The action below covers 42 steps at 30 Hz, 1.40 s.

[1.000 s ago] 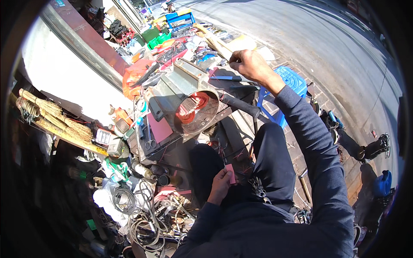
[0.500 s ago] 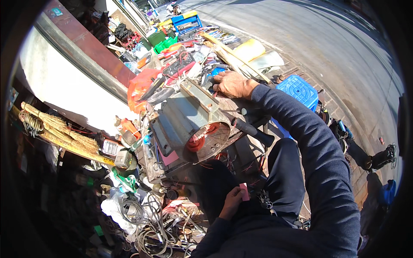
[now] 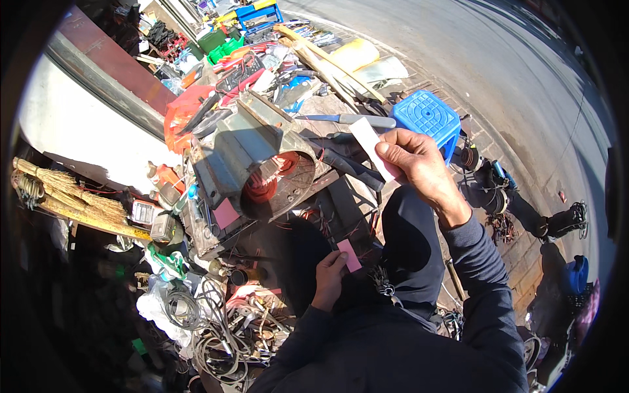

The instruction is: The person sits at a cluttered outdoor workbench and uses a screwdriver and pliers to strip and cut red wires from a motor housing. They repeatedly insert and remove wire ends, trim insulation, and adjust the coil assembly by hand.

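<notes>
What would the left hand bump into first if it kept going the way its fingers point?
The left hand, holding a small pink slip, points up toward the big grey motor housing with copper windings. It would likely meet the housing's open end first, though depth is hard to judge here.

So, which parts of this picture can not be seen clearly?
- Head view: the motor housing interior lies in shadow beyond the copper windings.
- The pink slip in the left hand is partly covered by fingers.
- The tools past the blue stool are too small.
- The left border is dark.
</notes>
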Motion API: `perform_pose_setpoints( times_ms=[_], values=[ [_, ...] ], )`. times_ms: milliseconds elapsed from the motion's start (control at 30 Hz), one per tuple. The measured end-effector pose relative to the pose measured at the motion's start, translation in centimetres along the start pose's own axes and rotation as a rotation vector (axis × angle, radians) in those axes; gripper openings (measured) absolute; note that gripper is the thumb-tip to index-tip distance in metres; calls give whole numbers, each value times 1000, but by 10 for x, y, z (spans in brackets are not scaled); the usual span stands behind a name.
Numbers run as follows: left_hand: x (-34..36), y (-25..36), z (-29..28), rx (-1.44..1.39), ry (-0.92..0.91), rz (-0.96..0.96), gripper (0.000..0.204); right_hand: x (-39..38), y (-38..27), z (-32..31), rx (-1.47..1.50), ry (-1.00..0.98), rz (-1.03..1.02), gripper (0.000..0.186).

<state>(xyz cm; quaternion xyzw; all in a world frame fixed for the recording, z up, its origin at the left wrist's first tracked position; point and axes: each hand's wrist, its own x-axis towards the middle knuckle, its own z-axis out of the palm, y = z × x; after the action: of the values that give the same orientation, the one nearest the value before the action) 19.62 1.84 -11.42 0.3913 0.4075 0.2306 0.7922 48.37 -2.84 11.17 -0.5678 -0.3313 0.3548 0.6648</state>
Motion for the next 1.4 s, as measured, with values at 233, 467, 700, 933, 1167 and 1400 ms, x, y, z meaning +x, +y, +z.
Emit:
perform_pose_setpoints(
  times_ms=[233,467,700,933,1167,1400],
  values=[
    [-21,43,42,107,-217,270,21,-108,85,31,169,59,190,14],
    [-40,48,57,149,-197,218,24,-133,155,48,227,136,210,10],
    [-32,41,47,256,-183,240,22,-130,172,52,189,103,262,11],
    [-21,36,39,216,-63,314,21,-131,182,58,80,115,300,24],
    [-18,34,40,226,5,355,18,-143,186,61,49,21,390,28],
    [-22,31,36,187,12,313,17,-148,192,66,134,21,378,21]
  ],
)
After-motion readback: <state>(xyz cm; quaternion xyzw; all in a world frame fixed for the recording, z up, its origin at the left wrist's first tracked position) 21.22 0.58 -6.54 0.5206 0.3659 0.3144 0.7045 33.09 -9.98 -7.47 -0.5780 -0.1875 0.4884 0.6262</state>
